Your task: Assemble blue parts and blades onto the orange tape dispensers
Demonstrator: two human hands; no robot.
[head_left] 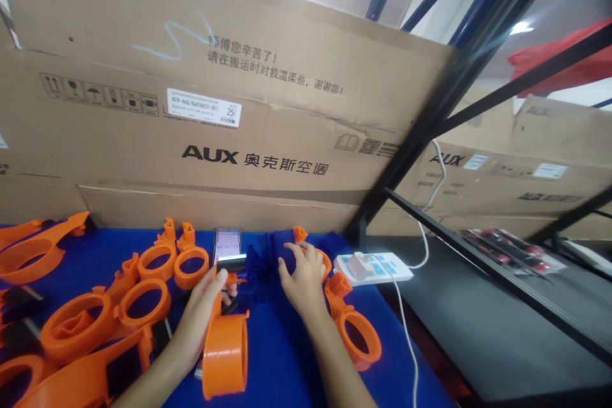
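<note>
My left hand [210, 293] is closed around the handle of an orange tape dispenser [224, 357], its round hub hanging below my fingers. A dark toothed strip [232, 263] shows at the upper end, just above my thumb. My right hand [305, 277] is to the right with its fingers apart and curved, beside a dark blue bundle [282, 252]; whether the fingertips touch it I cannot tell. Partly behind that hand is another orange dispenser piece [326, 262]. A phone-like screen [227, 243] with a timer stands behind the strip.
Several orange dispenser pieces [155, 261] lie across the left of the blue table [272, 363]. One more orange piece [361, 341] lies by the right edge, near a white power strip [373, 268] with cables. A large cardboard sheet [268, 121] and black shelf frame [406, 153] stand behind.
</note>
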